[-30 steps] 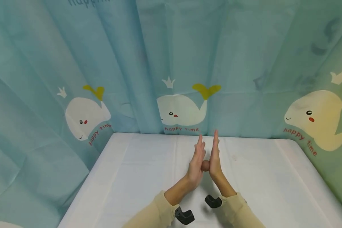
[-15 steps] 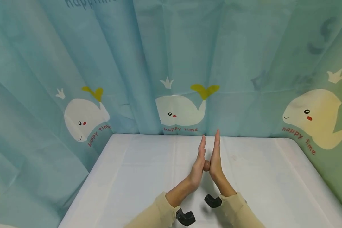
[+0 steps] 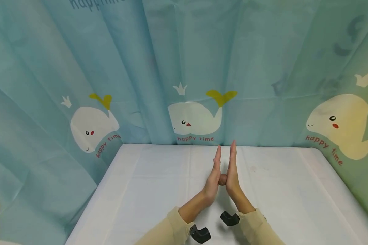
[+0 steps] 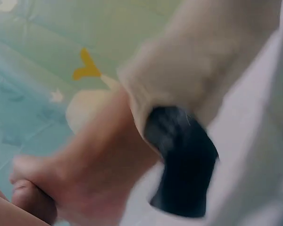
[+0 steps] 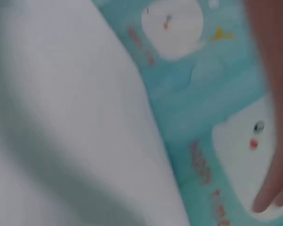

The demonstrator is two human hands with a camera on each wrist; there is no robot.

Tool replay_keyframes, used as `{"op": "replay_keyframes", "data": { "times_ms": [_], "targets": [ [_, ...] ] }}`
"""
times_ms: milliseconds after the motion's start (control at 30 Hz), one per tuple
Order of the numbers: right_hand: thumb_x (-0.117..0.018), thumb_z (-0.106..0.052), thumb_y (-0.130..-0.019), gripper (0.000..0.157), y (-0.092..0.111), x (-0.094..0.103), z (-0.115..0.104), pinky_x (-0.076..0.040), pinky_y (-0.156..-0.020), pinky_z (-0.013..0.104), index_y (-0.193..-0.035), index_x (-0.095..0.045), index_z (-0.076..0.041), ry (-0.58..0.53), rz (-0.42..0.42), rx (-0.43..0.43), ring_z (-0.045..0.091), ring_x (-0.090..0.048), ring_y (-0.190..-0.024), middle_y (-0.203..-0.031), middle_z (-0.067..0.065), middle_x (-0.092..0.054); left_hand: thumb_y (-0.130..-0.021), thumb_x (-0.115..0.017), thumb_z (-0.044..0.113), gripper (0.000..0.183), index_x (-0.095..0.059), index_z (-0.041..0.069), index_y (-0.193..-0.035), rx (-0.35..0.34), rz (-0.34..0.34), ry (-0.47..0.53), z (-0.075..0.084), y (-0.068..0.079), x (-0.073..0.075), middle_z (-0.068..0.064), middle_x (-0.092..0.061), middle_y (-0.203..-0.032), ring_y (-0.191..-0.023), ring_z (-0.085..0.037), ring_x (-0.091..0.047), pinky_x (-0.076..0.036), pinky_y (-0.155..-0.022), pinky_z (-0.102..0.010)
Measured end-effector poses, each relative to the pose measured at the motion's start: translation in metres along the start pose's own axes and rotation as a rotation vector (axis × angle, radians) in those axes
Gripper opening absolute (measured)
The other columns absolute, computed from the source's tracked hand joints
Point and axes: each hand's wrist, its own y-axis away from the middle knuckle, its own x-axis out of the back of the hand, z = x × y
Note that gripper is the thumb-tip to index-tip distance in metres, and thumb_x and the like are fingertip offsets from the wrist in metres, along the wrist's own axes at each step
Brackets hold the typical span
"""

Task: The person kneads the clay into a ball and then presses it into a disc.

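Observation:
In the head view, my left hand (image 3: 212,183) and right hand (image 3: 232,177) face each other palm to palm, fingers straight and pointing away above the white table. A small brown ball (image 3: 222,179), like a lump of clay, is pressed between the palms near their lower part. Its sides are covered by the hands. From the left wrist view, the ball (image 4: 34,202) shows at the lower left against the blurred right hand (image 4: 99,165). Fingers of a hand (image 5: 278,165) run down the right edge of the right wrist view, where the ball does not show.
A white-covered table (image 3: 153,190) lies beneath both hands. Behind it hangs a blue-green curtain (image 3: 263,68) printed with whales, meeting the table's back edge. Each wrist carries a black camera mount (image 3: 200,234) below a beige sleeve (image 3: 168,228).
My left hand has turned and shifted slightly right, so its fingers now line up instead of showing spread. The ball has moved a little right between the palms. The right hand stays nearly in place.

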Motion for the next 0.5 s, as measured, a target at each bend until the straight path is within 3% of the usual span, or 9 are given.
{"op": "replay_keyframes", "data": {
  "times_ms": [100,233,300,433,500],
  "targets": [
    [-0.014,-0.022,-0.115,0.054,0.005,-0.003,0.002,0.003,-0.123,0.051,-0.167,0.002,-0.019,-0.004,-0.001,-0.012,0.023,0.009,-0.157,-0.173,0.003,0.006,-0.108,-0.005,0.058,0.068,0.002,0.024,-0.167,0.015,0.020,0.030,0.000,-0.004,0.001,0.002,0.006,-0.172,-0.157,-0.023,0.002,0.001,-0.124,-0.053],
    [-0.014,-0.033,-0.113,0.055,0.023,-0.024,-0.021,0.004,-0.122,0.060,-0.167,-0.008,-0.024,0.011,-0.058,-0.001,0.018,0.007,-0.157,-0.173,-0.003,-0.003,-0.112,-0.007,0.045,0.061,0.003,0.021,-0.167,-0.008,0.124,0.003,-0.010,-0.018,0.014,-0.001,0.006,-0.173,-0.158,-0.024,0.004,0.005,-0.124,-0.055],
    [-0.016,-0.037,-0.112,0.056,0.027,-0.029,-0.030,0.006,-0.121,0.062,-0.167,-0.010,-0.026,0.009,-0.070,0.010,0.017,0.009,-0.157,-0.172,-0.006,-0.005,-0.112,-0.006,0.040,0.059,0.004,0.020,-0.167,-0.019,0.139,-0.012,-0.016,-0.022,0.017,-0.002,0.008,-0.173,-0.158,-0.024,0.006,0.005,-0.123,-0.056],
    [-0.016,-0.040,-0.112,0.057,0.010,-0.019,-0.028,0.003,-0.123,0.057,-0.167,-0.006,-0.028,0.002,-0.004,-0.035,0.016,0.005,-0.157,-0.172,-0.007,-0.005,-0.111,-0.006,0.045,0.061,0.006,0.022,-0.166,-0.024,0.067,0.010,-0.018,-0.014,0.010,-0.001,0.009,-0.173,-0.158,-0.024,0.007,0.003,-0.124,-0.056],
    [-0.016,-0.042,-0.112,0.056,-0.001,-0.007,-0.020,0.003,-0.124,0.052,-0.166,-0.003,-0.034,-0.016,0.047,-0.123,0.013,0.003,-0.157,-0.172,-0.008,-0.003,-0.110,-0.006,0.050,0.063,0.006,0.022,-0.166,-0.037,0.020,0.034,-0.012,-0.007,0.003,0.000,0.010,-0.172,-0.157,-0.025,0.007,0.002,-0.124,-0.054]
  ]
}}
